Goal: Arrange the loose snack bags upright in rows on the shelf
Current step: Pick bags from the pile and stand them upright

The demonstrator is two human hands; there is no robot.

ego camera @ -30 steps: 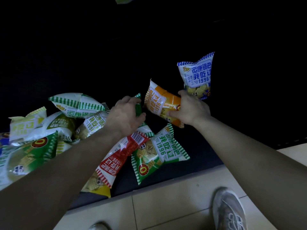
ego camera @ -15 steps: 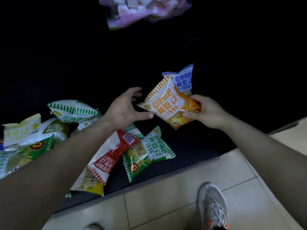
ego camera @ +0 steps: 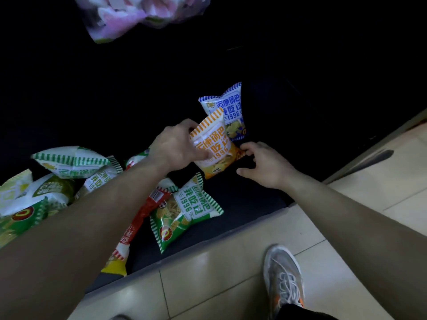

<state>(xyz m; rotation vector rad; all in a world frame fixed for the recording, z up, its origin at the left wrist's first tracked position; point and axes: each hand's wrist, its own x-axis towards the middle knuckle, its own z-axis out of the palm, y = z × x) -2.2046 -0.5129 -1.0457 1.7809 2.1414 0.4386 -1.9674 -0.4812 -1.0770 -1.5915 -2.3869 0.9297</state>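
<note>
An orange snack bag (ego camera: 216, 146) stands upright on the dark shelf (ego camera: 249, 204), right in front of an upright blue bag (ego camera: 227, 107). My left hand (ego camera: 175, 146) grips the orange bag's left side, thumb across its front. My right hand (ego camera: 263, 165) sits just to the bag's right with fingers spread, fingertips near its lower corner, holding nothing. A green bag (ego camera: 184, 209) and a red bag (ego camera: 138, 220) lie flat under my left forearm. Several more green and white bags (ego camera: 69, 162) lie loose at the left.
A pink and white bag (ego camera: 138, 15) hangs at the top of the view. The shelf's front edge meets a beige tiled floor (ego camera: 231, 273), where my grey shoe (ego camera: 284, 278) stands. The back of the shelf is too dark to see.
The orange bag went from my right hand to my left and now stands before the blue bag. My right hand let go and opened.
</note>
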